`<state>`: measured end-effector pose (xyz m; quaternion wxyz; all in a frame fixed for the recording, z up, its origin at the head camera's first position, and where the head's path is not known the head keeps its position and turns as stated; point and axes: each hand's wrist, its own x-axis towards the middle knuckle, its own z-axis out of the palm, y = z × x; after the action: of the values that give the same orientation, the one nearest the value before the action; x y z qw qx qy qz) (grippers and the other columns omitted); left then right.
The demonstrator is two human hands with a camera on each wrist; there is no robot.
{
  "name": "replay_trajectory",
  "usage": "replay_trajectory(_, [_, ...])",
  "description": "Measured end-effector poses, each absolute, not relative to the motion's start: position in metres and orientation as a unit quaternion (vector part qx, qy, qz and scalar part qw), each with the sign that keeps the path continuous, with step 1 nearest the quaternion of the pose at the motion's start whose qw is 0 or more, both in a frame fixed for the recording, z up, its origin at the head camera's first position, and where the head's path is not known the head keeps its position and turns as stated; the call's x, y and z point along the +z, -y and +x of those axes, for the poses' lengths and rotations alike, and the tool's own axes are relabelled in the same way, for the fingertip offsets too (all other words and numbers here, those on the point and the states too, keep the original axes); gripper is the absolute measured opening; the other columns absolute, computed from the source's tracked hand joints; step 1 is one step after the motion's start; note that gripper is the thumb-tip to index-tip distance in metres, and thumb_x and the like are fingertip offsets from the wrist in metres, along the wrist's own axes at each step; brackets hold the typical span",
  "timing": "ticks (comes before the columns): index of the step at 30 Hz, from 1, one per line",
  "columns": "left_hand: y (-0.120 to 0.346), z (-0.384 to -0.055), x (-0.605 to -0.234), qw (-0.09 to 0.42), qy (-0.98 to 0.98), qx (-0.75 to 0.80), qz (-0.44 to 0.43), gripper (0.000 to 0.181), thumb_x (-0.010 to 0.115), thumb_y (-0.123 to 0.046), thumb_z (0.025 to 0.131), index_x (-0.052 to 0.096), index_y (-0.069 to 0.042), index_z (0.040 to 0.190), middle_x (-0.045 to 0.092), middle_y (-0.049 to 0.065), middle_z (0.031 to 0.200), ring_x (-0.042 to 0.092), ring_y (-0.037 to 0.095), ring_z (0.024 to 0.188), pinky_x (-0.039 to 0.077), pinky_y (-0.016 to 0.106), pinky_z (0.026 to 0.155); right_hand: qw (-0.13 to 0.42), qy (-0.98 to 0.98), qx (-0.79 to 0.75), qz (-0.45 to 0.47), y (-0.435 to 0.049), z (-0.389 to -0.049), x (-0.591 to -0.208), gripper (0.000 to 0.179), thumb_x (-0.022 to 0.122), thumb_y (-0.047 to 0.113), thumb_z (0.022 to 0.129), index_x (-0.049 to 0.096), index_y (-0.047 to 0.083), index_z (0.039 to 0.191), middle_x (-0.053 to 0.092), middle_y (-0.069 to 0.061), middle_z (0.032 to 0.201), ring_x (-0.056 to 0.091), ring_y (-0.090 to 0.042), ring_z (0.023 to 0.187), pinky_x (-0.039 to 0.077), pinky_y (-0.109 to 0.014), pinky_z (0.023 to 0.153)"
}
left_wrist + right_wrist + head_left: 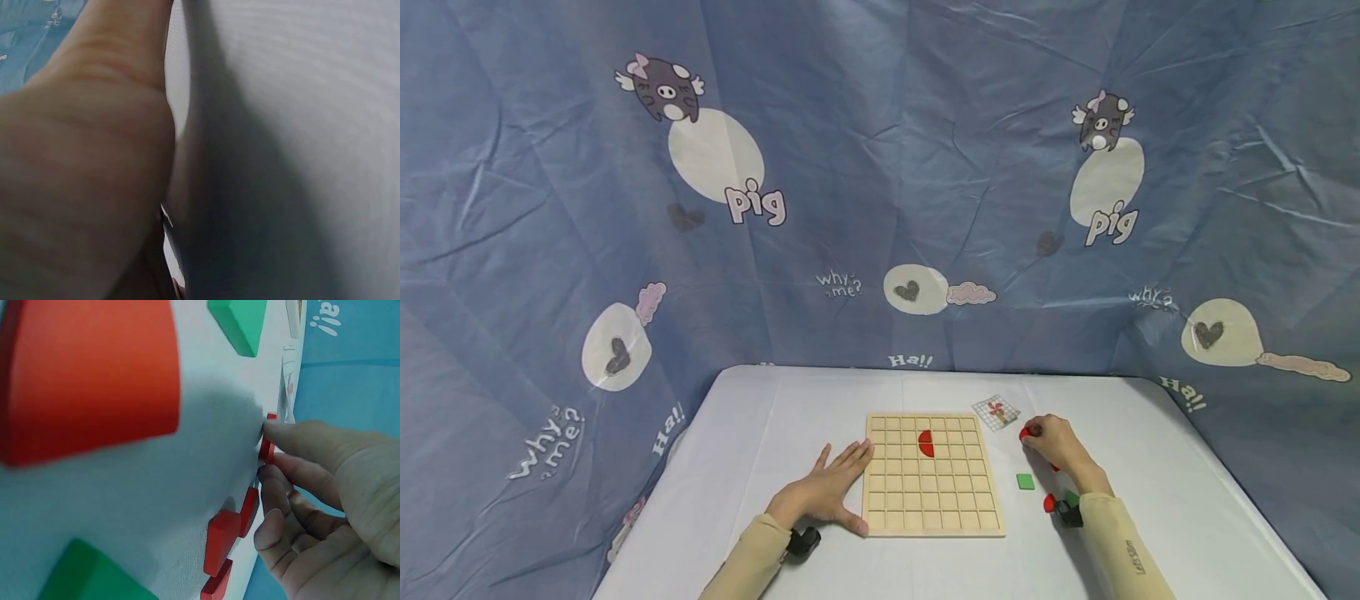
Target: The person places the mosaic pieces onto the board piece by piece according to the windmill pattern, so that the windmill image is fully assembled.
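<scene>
Stretches left arm (747, 560) and right arm (1129, 552) over the desk (793, 408) toward its far edge, both slanting inward and sleeved, left wrist (784, 507) and right wrist (1092, 479) bare. Lays the left hand (826, 490) palm down between the desk's left edge and its middle, fingers (859, 457) straight and fanned, left thumb (852, 522) set apart from them and pointing toward the right edge. Holds the right hand (1054, 440) nearer the right edge and closer to the far edge than the left one. Pinches with right thumb (303, 434) and forefinger (309, 478), the other fingers (272, 532) curled inward. Fills the left part of the left wrist view with blurred skin (81, 169), fingers unclear.
</scene>
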<state>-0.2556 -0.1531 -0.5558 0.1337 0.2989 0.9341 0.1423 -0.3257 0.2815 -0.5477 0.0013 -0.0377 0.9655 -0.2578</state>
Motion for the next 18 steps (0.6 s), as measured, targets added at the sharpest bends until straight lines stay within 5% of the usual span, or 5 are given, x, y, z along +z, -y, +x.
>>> replay_trajectory(18, [0.1528, -0.2544, -0.5555, 0.134, -0.935, 0.144, 0.297, 0.133, 0.072, -0.074, 0.059, 0.007, -0.009, 0.156, 0.003, 0.009, 0.164, 0.004, 0.029, 0.151, -0.002, 0.064, 0.117, 0.0, -0.968, -0.242, -0.062, -0.2804, -0.3248, -0.5475, 0.02, 0.072, 0.004, 0.081, 0.072, 0.002, 0.102, 0.065, -0.009, 0.098, 0.057, -0.02, 0.082, 0.052, -0.043, 0.077])
